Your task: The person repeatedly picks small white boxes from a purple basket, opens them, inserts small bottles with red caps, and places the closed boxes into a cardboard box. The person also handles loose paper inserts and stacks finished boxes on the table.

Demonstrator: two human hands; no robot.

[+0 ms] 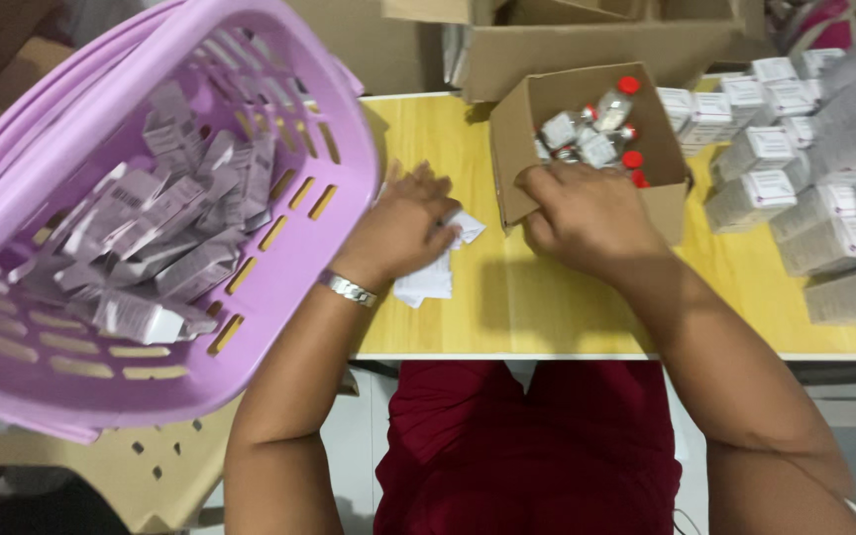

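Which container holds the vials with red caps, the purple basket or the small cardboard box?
The small cardboard box by the right hand; the purple basket holds only flat cartons.

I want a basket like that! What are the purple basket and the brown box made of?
The basket looks like smooth moulded plastic: even lilac colour, neat cut slots. The box looks like matte cardboard: dull brown, folded flaps.

The left hand (400, 226) pressed white paper slips (431, 275); the right hand (587, 213) rested against the cardboard box (522, 119) (red-capped vials (601, 134) inside), lilac basket (279, 297) at nine o'clock.
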